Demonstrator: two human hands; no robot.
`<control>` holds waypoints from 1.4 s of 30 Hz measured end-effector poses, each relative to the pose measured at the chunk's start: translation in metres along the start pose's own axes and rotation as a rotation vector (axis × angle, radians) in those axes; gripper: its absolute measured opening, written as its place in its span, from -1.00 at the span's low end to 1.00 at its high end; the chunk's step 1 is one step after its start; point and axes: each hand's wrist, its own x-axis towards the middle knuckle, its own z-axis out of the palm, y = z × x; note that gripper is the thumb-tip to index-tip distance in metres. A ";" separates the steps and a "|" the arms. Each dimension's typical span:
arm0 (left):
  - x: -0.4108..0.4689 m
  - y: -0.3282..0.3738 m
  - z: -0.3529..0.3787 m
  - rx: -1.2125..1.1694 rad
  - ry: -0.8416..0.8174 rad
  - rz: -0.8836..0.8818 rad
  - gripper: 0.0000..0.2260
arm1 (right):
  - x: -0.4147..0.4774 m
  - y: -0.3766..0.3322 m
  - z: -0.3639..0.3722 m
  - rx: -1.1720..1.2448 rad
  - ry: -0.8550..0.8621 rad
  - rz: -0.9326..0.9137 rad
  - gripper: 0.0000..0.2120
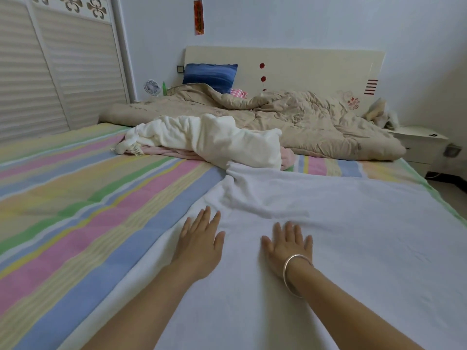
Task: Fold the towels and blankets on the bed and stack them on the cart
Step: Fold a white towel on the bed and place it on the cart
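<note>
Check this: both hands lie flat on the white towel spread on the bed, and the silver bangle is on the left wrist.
One detail is wrong. The silver bangle is on the right wrist, behind the right hand; the wrist of the left hand is bare. The head view shows it. Both hands do lie flat on the white towel spread on the bed.

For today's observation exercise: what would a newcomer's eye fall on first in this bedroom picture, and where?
The left hand and right hand rest flat on a white towel spread at near right. Left of it runs the pastel striped sheet; beyond it a crumpled cream blanket lies heaped, before a beige quilt near the headboard.
</note>
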 end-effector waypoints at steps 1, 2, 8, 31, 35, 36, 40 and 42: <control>0.017 -0.001 0.003 -0.013 0.003 0.017 -0.51 | 0.015 -0.013 0.004 0.000 0.004 -0.018 -0.38; 0.032 -0.002 0.004 -0.023 0.005 0.028 -0.50 | 0.024 -0.027 0.008 -0.006 0.005 -0.062 -0.39; 0.146 -0.026 0.013 -0.195 0.048 -0.044 -0.60 | 0.103 -0.083 -0.006 0.079 0.054 -0.332 -0.50; 0.282 -0.086 0.060 -0.905 -0.054 -0.126 -0.46 | 0.305 -0.170 -0.103 -0.034 0.027 -0.019 -0.87; 0.279 -0.080 0.058 -0.787 -0.094 -0.079 -0.32 | 0.301 -0.173 -0.119 0.299 0.076 0.087 -0.85; 0.280 -0.080 0.059 -0.770 -0.100 -0.067 -0.30 | 0.301 -0.174 -0.126 0.352 0.098 0.108 -0.86; 0.280 -0.084 0.062 -0.768 -0.092 -0.048 -0.53 | 0.307 -0.172 -0.166 0.568 0.226 0.124 -0.84; 0.282 -0.085 0.060 -0.831 -0.042 -0.049 -0.69 | 0.313 -0.173 -0.189 0.611 0.320 0.131 -0.93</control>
